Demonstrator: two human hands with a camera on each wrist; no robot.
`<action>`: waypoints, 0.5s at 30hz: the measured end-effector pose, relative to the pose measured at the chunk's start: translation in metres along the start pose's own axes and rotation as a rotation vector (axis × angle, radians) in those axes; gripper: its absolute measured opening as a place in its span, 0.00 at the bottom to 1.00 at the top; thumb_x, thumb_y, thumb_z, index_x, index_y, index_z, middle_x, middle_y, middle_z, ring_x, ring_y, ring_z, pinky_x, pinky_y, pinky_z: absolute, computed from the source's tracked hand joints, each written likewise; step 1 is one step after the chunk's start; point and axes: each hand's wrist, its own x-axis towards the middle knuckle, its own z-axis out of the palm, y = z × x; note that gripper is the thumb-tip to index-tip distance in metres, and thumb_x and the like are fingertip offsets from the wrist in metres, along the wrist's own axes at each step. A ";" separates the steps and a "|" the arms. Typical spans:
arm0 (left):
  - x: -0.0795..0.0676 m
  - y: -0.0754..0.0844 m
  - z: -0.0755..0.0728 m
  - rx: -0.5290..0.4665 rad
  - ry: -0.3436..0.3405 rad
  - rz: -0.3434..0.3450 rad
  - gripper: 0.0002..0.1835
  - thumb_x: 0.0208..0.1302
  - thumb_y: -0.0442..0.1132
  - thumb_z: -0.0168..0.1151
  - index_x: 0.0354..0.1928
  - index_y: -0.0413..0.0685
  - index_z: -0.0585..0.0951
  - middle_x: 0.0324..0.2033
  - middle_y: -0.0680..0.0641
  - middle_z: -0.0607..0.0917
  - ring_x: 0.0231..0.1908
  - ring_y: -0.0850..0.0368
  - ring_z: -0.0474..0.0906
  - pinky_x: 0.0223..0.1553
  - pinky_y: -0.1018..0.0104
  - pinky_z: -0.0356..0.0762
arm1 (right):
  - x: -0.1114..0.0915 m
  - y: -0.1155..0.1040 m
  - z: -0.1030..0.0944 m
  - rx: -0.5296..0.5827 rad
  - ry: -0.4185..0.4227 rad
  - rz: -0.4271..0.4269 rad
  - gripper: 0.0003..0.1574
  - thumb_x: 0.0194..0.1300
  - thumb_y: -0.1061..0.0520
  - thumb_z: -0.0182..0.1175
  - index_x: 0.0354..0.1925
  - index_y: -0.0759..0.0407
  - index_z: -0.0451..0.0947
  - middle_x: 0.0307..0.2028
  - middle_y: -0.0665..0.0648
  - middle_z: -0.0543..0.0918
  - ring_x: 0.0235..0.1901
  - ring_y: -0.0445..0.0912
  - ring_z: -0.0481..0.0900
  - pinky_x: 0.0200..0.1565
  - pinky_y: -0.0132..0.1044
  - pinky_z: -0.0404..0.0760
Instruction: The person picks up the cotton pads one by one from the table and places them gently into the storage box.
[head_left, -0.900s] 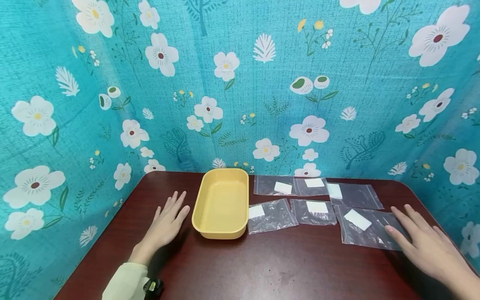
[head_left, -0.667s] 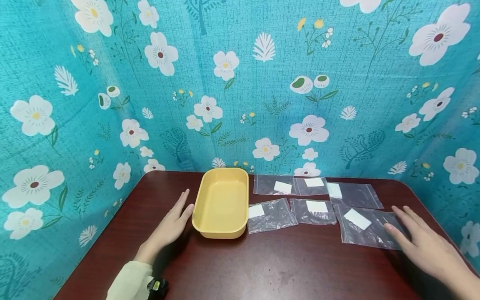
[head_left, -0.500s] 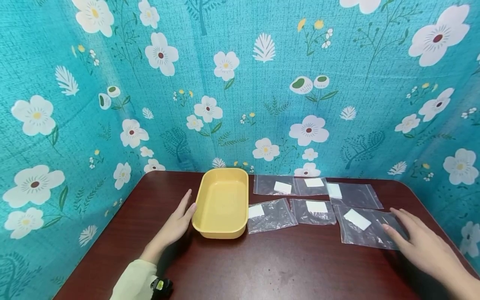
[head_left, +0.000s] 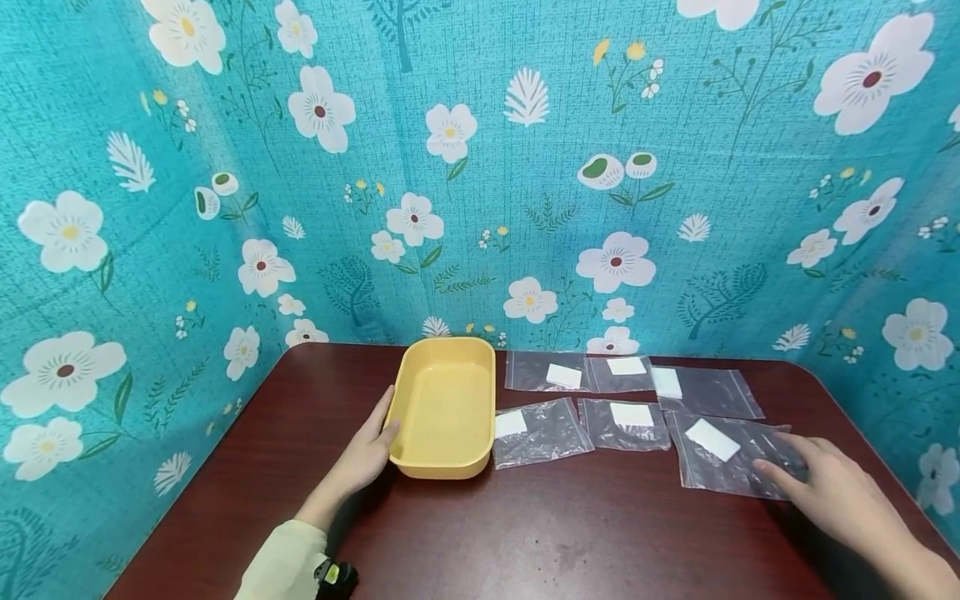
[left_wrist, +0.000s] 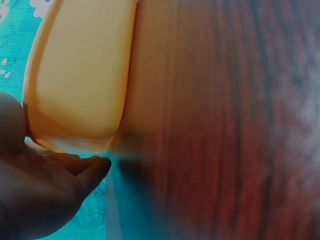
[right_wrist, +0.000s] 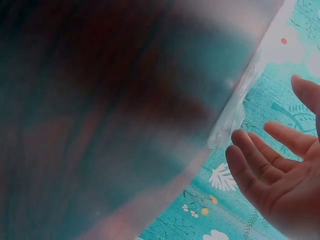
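Work seemed barely begun: bags lay right of the tub, left hand of unclear hold, right hand relaxed, empty.

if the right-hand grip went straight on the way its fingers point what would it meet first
Probably the front row's rightmost clear bag, the one with the tilted white rectangle. In the head view the right-hand grip overlaps its edge; touching or just above, I can't tell.
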 end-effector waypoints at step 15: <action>-0.001 0.005 0.006 0.029 0.026 0.023 0.32 0.81 0.35 0.39 0.81 0.45 0.43 0.79 0.41 0.47 0.76 0.46 0.42 0.73 0.47 0.44 | 0.009 0.002 0.009 -0.001 -0.117 -0.038 0.53 0.56 0.33 0.71 0.56 0.79 0.73 0.45 0.83 0.72 0.42 0.70 0.74 0.38 0.68 0.77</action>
